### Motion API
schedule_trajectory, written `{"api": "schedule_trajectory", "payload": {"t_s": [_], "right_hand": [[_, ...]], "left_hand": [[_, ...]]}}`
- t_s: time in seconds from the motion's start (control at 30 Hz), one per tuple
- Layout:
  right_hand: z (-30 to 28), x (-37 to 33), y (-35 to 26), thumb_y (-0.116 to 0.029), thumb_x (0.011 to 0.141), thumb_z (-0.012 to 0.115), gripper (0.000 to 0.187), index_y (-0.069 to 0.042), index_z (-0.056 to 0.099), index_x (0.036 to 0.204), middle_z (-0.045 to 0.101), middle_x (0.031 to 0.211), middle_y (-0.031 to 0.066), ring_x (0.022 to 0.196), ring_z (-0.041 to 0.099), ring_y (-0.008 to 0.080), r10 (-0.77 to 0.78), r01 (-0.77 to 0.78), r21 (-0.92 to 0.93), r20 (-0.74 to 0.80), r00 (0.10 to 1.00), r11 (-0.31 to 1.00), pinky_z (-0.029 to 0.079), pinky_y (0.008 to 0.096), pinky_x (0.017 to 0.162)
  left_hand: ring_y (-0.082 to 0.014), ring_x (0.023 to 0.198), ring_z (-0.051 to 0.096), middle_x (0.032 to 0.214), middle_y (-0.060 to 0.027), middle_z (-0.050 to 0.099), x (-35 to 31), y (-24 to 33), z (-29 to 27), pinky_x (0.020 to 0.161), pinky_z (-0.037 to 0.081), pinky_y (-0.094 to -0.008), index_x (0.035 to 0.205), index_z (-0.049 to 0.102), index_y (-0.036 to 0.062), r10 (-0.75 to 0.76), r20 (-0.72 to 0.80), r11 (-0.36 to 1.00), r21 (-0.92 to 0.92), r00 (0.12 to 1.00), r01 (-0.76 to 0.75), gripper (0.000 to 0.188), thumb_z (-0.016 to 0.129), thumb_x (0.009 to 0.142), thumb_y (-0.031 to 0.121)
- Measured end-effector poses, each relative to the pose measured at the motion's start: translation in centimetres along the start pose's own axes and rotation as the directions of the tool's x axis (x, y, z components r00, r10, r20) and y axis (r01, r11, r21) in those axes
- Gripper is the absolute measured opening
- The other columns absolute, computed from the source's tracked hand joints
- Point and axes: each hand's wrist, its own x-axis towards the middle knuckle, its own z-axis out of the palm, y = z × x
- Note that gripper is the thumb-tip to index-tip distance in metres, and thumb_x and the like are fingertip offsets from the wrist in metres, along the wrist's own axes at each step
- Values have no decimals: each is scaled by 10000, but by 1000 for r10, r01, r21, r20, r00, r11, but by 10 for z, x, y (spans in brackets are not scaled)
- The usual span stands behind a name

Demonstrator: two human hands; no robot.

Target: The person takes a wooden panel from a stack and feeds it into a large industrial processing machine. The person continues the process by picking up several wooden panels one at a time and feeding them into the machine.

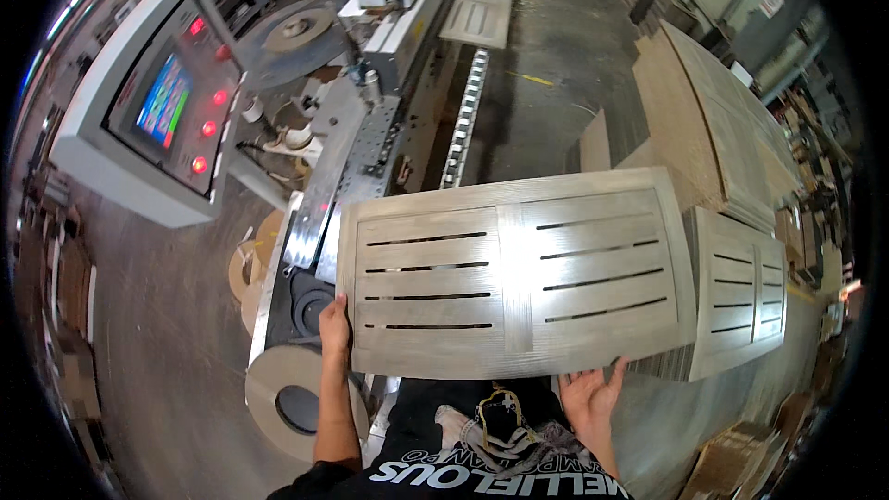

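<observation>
A wide grey wood-grain slotted panel (516, 278), with two groups of slots and a plain strip between them, is held in front of my body. My left hand (334, 326) grips its left edge near the lower corner, thumb on the edge. Under its near edge, right of the middle, my right hand (593, 400) supports it; some of those fingers are hidden beneath the panel. The panel's left end lies close to the metal bed (315, 227) of an edge-banding machine. Whether it touches the bed cannot be made out.
A control box (153, 97) with a lit screen and red buttons stands left. Edge-banding rolls (269, 389) lie below it. Ahead runs a roller rail (466, 120), with another panel (480, 9) farther along. A slotted-panel stack (738, 296) and large boards (685, 120) stand right.
</observation>
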Motion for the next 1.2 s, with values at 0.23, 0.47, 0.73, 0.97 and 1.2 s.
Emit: {"api": "schedule_trajectory", "payload": {"t_s": [0.23, 0.47, 0.73, 0.97, 1.2], "right_hand": [[5, 130, 43, -615, 950, 475, 766, -120, 295, 1507, 377, 1491, 99, 1359, 354, 292, 229, -189, -318, 95, 969, 929, 266, 455, 1149], [51, 190, 107, -610, 919, 544, 716, -108, 447, 1420, 476, 1449, 82, 1331, 424, 283, 606, -523, -514, -8, 795, 680, 299, 440, 1128], [83, 253, 159, -506, 949, 577, 630, -67, 468, 1388, 544, 1379, 104, 1269, 500, 287, 724, -573, -612, -1, 689, 544, 343, 434, 1114], [110, 279, 177, -485, 933, 620, 647, -38, 465, 1375, 534, 1360, 140, 1234, 504, 327, 717, -610, -590, -73, 693, 529, 396, 521, 1048], [112, 293, 190, -506, 870, 701, 812, -2, 381, 1420, 481, 1387, 177, 1211, 503, 335, 522, -581, -678, -328, 788, 450, 413, 509, 1023]], "left_hand": [[-247, 835, 610, 895, -210, 678, -85, -54, -36, 813, 475, -377, 1009, 640, -117, -177, -377, 979, -162, 909, 124, 671, 564, 942, 546], [-287, 894, 641, 1014, -243, 680, -174, -114, -47, 841, 486, -395, 1098, 628, -125, -285, -698, 958, -187, 657, 217, 661, 600, 931, 513], [-227, 762, 595, 852, -156, 667, -221, -146, 24, 729, 495, -389, 980, 637, -116, -454, -821, 877, -342, 346, 339, 574, 653, 921, 455], [-235, 925, 594, 1065, -156, 648, -229, -177, 58, 834, 499, -377, 1210, 563, -93, -444, -787, 887, -453, 428, 86, 607, 680, 914, 424], [-247, 910, 615, 1022, -146, 643, -222, -154, 48, 822, 512, -378, 1161, 578, -69, -632, -644, 756, -634, 431, 162, 527, 723, 895, 362]]}}
